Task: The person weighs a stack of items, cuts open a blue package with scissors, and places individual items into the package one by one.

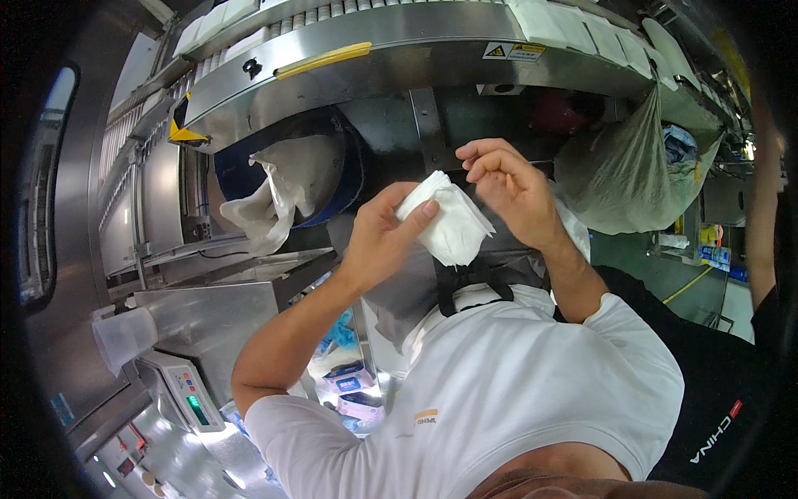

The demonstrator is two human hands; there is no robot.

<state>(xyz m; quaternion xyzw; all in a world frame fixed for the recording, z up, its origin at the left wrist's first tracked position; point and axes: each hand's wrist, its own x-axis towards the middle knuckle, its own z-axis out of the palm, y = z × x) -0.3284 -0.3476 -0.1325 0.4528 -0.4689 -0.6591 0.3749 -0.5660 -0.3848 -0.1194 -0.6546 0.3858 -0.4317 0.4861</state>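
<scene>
We see the left hand (384, 226) clamped on a small, folded stack of thin white sheets (453, 224), its thumb pressed flat over the upper face and its fingers hidden behind. The stack is in front of the person's chest, near the centre of the view, tilted, with its layered edges fanned slightly at the top. The right hand (517, 193) is raised just beside the stack, on its right: its fingers are loosely bent and partly spread, pointing left, and we make out nothing in its grasp. We cannot tell whether it brushes the stack's edge.

Below the hands we see the wearer's white shirt (532, 374). Beyond them, to the left, a dark blue bin (353, 166) has crumpled white sheeting (274, 200) hanging over its rim. To the right hangs a grey-green cloth sack (615, 183). A curved-looking metal conveyor (399, 51) crosses the top, with white packs (573, 32) on it. At the lower left we find a translucent plastic jug (125, 339) and a scale (184, 389) with a lit green display; at the right edge, a co-worker's bare arm (763, 200).
</scene>
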